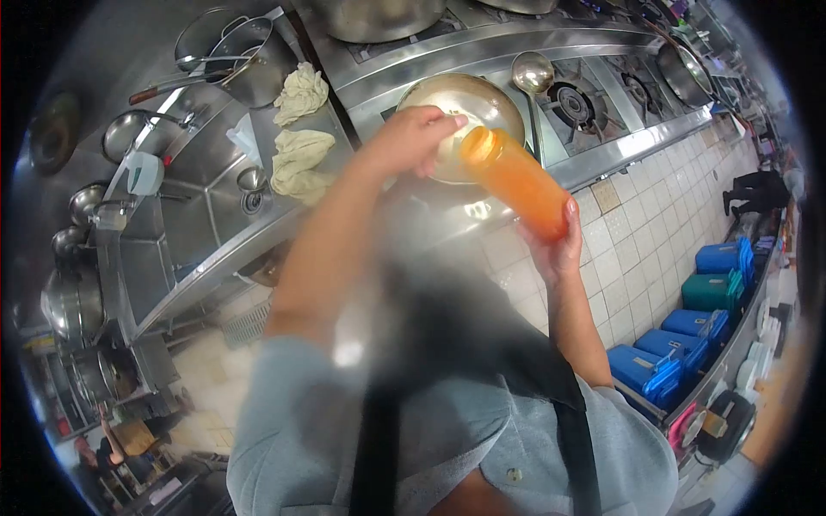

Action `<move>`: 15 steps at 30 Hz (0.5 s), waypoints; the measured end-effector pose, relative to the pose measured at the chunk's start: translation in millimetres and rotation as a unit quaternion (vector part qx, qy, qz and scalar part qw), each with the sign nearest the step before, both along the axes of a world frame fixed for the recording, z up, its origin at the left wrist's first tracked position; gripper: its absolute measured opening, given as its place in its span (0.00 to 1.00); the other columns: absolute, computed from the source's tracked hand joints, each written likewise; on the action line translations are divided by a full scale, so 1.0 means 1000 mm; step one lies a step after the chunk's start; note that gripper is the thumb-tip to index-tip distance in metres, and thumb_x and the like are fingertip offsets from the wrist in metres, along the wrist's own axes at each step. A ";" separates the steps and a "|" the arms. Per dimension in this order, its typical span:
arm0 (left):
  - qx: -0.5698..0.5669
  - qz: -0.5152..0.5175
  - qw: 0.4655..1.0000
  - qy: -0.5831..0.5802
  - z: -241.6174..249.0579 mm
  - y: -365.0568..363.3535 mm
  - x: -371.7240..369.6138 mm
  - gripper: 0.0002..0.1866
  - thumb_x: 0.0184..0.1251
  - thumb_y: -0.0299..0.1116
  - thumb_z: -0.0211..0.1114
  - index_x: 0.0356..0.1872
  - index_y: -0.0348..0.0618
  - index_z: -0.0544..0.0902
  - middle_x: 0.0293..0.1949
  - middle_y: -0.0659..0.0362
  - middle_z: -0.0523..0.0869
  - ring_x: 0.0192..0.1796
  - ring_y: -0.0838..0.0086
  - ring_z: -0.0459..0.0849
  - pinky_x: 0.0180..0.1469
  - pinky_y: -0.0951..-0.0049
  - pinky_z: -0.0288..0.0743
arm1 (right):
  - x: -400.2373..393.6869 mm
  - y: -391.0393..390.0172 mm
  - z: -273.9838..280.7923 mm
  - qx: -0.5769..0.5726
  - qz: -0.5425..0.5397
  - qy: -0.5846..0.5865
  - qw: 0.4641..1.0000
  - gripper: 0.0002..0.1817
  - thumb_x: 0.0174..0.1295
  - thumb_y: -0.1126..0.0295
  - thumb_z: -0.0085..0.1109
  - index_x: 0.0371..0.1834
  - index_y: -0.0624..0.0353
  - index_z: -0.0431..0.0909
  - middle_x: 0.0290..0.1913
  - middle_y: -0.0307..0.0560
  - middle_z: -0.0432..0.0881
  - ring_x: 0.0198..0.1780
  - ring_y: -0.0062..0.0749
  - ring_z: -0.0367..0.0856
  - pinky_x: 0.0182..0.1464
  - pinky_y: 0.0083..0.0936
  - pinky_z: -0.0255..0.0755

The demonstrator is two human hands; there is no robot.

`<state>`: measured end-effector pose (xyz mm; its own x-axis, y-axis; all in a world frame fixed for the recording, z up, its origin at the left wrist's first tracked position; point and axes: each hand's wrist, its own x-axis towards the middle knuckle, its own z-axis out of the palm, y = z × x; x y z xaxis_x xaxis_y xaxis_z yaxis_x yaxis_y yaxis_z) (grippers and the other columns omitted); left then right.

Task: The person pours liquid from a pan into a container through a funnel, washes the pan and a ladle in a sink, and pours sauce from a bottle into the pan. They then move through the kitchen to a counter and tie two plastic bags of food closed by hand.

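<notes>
My right hand (557, 245) is wrapped around the lower end of a bottle (520, 185) that is orange all through. The bottle is tilted, its uncapped mouth pointing up and left, close to my left hand. My left hand (413, 142) is curled closed over the near left part of a wide shiny metal pan (465, 86) on the stove. What its fingers hold, if anything, is hidden. A ladle (533, 76) lies just right of the pan, its handle running toward me.
Gas burners (572, 105) lie to the right, with another pan (684, 73) beyond. At left are a steel sink (185, 225), crumpled cloths (301, 159) and a pot (255, 60). Several blue bins (641, 371) line the right side. A person (107, 447) is at lower left.
</notes>
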<state>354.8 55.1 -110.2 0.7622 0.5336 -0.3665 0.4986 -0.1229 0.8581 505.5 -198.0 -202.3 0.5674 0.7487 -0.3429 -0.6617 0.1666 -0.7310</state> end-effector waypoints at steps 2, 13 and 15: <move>0.022 0.047 0.999 -0.013 -0.002 0.000 -0.005 0.29 0.64 0.58 0.60 0.47 0.39 0.81 0.30 0.55 0.84 0.23 0.73 0.83 0.30 0.72 0.78 | 0.010 -0.001 0.000 0.005 0.002 0.001 1.000 0.30 0.63 0.41 0.55 0.61 0.47 0.68 0.55 0.43 0.76 0.53 0.36 0.77 0.47 0.34 0.77; -0.057 0.425 0.894 -0.132 -0.103 0.006 -0.191 0.21 0.72 0.54 0.55 0.47 0.45 0.76 0.34 0.60 0.82 0.26 0.75 0.81 0.27 0.76 0.76 | 0.063 0.018 0.000 -0.093 -0.067 -0.200 0.973 0.29 0.63 0.53 0.62 0.60 0.56 0.62 0.50 0.48 0.77 0.43 0.32 0.81 0.36 0.25 0.78; -0.064 0.488 0.863 -0.114 -0.158 -0.008 -0.249 0.21 0.71 0.54 0.56 0.46 0.46 0.76 0.30 0.60 0.81 0.24 0.76 0.80 0.24 0.77 0.75 | 0.064 0.020 -0.001 -0.104 -0.066 -0.208 0.970 0.31 0.62 0.53 0.63 0.61 0.56 0.61 0.50 0.48 0.76 0.44 0.32 0.81 0.37 0.26 0.78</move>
